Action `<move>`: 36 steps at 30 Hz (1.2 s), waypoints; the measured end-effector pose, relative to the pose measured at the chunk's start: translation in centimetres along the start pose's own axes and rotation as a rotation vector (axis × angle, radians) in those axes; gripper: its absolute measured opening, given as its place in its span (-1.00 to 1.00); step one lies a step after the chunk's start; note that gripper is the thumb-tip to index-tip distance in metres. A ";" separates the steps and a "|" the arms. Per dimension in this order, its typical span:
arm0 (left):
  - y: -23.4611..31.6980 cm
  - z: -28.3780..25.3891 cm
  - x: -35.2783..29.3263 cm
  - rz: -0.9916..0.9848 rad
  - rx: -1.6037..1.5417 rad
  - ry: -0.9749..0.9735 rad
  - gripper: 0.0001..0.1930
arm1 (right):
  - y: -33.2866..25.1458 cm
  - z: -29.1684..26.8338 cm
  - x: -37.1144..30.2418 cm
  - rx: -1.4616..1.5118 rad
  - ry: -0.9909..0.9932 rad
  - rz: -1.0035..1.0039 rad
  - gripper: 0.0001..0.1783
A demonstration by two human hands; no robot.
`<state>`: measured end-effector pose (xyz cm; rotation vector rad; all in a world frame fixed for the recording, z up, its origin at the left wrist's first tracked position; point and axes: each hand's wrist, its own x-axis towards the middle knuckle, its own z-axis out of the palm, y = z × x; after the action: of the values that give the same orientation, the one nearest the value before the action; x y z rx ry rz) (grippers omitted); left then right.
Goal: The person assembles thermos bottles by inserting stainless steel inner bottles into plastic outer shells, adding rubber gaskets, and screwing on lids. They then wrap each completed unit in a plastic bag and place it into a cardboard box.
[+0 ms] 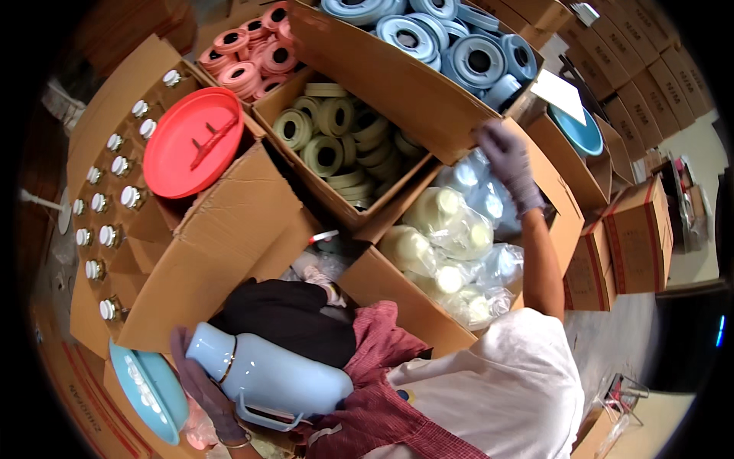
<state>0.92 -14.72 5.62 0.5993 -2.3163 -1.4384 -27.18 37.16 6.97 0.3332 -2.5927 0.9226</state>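
A light blue vacuum flask (283,375) with a gold ring at its neck and a side handle lies tilted across my lap. My gloved left hand (205,386) is closed on it along the neck and handle side, some fingers hidden behind it. My right arm reaches far out to the right. There my gloved right hand (508,164) is over the far rim of a carton (413,302), its fingers curled and slightly blurred; what they grip, if anything, I cannot make out. Under that hand lie plastic-bagged pale blue parts (478,187) and bagged cream bulb-shaped parts (443,222).
Open cartons hold cream rings (325,157), pink rings (241,76) and blue rings (474,61). A divided carton at left holds several white-capped bottles (130,196), with a red basin (191,145) on it. Blue basins (149,390) (575,130) sit at both sides.
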 end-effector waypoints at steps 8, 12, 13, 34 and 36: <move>0.5 -0.5 0.6 -0.111 0.066 -0.011 -0.51 | 29.5 5.9 -17.3 -0.320 -0.477 1.083 -0.28; -1.6 1.6 1.2 -0.099 -0.034 -0.031 -0.51 | 37.6 3.0 -25.0 -0.293 0.082 1.136 -0.47; -2.8 2.0 1.7 -0.091 -0.051 -0.091 -0.51 | 39.4 -0.8 -26.3 -0.352 0.287 1.077 -0.59; 2.0 1.0 11.0 0.349 0.022 -0.571 0.26 | -41.1 31.2 17.6 2.265 -0.402 0.449 -0.72; 2.7 2.6 12.2 0.472 0.014 -0.427 0.30 | -41.7 34.1 19.7 2.187 -0.134 0.482 -0.65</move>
<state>-11.20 -18.06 7.81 -0.2768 -2.5425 -1.4119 -39.82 -18.39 13.88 0.1810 -0.4981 3.3749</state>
